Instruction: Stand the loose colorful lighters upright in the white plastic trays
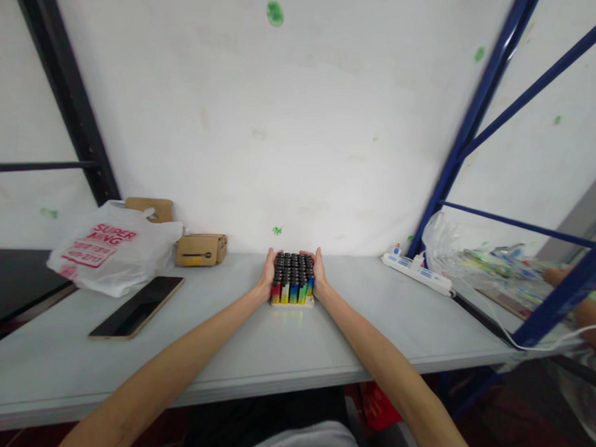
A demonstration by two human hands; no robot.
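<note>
A tray of lighters (293,282) stands upright on the grey table, the lighters packed in rows with black tops and bodies in red, yellow, blue and green. Its pale base (292,305) rests on the tabletop. My left hand (267,274) presses against the tray's left side, fingers wrapped toward the back. On the opposite side my right hand (319,275) does the same, so the block of lighters is gripped between both. The fingertips behind it are partly hidden.
A white plastic bag (116,246), a cardboard box (201,250) and a phone (137,307) lie on the left. A power strip (417,272) sits at the right, near a blue rack post (452,150). Beyond it, another person's arm (590,318) is near plastic-wrapped items.
</note>
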